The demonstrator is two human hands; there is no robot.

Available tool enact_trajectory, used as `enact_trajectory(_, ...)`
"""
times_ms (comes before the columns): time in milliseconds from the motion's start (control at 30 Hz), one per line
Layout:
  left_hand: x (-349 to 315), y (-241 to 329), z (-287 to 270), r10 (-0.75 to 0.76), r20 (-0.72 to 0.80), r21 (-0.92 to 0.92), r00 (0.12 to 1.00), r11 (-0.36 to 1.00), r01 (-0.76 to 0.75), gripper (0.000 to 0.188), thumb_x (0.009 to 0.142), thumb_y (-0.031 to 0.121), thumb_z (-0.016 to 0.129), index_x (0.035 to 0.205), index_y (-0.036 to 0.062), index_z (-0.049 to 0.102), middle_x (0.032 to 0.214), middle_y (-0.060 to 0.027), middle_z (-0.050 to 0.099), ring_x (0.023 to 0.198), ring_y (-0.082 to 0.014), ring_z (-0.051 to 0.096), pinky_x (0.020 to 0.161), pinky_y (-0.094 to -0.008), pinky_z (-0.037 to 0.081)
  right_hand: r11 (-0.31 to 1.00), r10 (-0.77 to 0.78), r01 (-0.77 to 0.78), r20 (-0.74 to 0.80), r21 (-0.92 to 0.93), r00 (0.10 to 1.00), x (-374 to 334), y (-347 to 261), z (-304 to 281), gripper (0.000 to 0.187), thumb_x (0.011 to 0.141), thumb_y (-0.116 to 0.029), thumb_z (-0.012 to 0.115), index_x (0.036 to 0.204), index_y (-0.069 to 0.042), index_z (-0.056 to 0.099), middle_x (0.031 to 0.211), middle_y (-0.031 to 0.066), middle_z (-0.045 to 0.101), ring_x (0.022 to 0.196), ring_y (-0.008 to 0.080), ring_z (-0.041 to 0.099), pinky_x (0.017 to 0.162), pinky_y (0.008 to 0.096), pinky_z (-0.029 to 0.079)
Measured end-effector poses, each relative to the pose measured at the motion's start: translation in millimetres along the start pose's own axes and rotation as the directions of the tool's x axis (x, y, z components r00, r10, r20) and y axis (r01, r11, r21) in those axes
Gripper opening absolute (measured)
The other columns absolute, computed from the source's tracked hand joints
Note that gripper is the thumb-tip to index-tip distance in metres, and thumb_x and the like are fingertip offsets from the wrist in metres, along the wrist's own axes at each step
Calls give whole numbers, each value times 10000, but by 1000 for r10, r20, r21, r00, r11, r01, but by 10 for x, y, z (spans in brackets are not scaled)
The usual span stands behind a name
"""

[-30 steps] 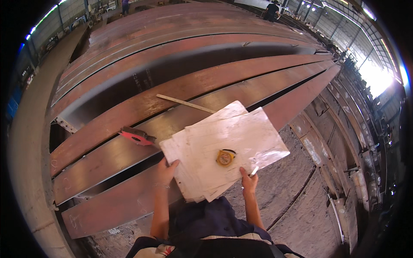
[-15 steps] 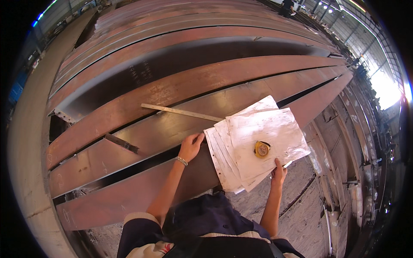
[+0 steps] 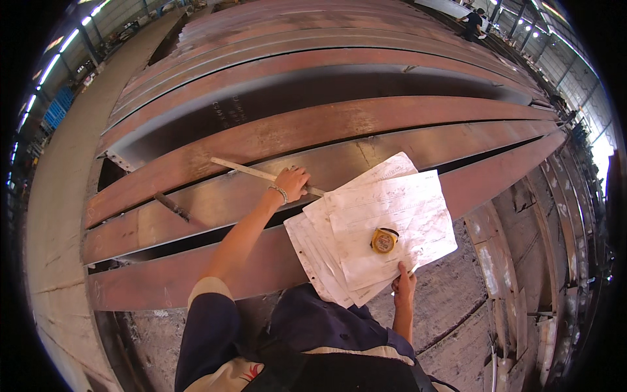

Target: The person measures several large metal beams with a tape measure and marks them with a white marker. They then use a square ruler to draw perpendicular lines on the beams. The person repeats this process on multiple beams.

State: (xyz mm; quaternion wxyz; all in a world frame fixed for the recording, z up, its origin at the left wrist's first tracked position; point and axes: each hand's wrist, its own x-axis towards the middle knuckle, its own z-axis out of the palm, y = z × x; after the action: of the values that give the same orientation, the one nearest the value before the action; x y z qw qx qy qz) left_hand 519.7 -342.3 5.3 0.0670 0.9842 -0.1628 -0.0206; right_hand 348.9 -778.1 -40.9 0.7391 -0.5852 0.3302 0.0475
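Observation:
My left hand (image 3: 292, 184) is closed around a long, narrow wooden strip (image 3: 241, 168) that lies slantwise over the rust-red steel beams. Its far-left end sticks out past my fingers, and the other end reaches the papers. With the thumb on top, my right hand (image 3: 404, 283) grips a fanned stack of white paper sheets (image 3: 418, 202) by the lower right edge. A small pale stick shows beside that thumb; its kind is unclear. On the top sheet rests a yellow tape measure (image 3: 384, 240). Lines and writing cover the sheets, and smudges mark them.
Long steel beams (image 3: 196, 271) run side by side across the view, with dark gaps between them. A short rusty bar (image 3: 172, 208) lies over one gap on the left. Concrete floor (image 3: 59, 215) borders the far left. Another person (image 3: 473, 25) stands at the far right.
My left hand has let go of the papers' left edge and moved up onto the wooden strip, which has shifted slightly. The papers and tape measure have moved a little left and down.

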Motion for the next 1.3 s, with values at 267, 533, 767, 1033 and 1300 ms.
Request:
enact_trajectory(267,351,68,-137,123,299,316,946,923,-220,346,649,181,823,935,29,700,996,-150,701,994,-333,686,864,-425,553,998,42,-34,173,-46,984,40,-129,-133,265,930,-269,738,887,-73,564,544,-67,409,378,51,342,363,241,231)
enact_trajectory(533,412,51,-92,198,327,399,924,857,-325,427,604,271,858,934,37,724,880,-119,737,964,-322,704,813,-444,572,997,37,-49,208,55,977,89,-76,-171,260,916,-245,751,915,-60,568,572,-46,454,371,65,358,359,265,235)
enact_trajectory(767,405,-277,-450,195,58,416,979,887,-202,559,716,302,798,1128,12,556,1020,-154,641,972,-330,662,803,-456,547,998,54,-61,227,25,972,118,-77,-181,251,917,-236,747,933,-89,544,565,-55,423,373,66,346,361,261,225)
enact_trajectory(1033,209,-630,-2058,30,-445,168,895,984,50,151,844,108,679,978,83,614,992,-150,643,893,-387,662,762,-484,554,997,22,-38,248,61,969,146,-49,-162,232,925,-218,728,1021,-87,562,586,-51,439,383,63,360,364,255,227)
enact_trajectory(1300,-486,-265,-2682,-82,-836,10,542,986,165,192,888,176,682,1052,85,640,959,-139,725,865,-340,712,764,-441,571,995,46,-20,259,-100,965,241,-38,-169,260,927,-259,722,983,-81,541,576,-33,452,372,68,358,348,253,236)
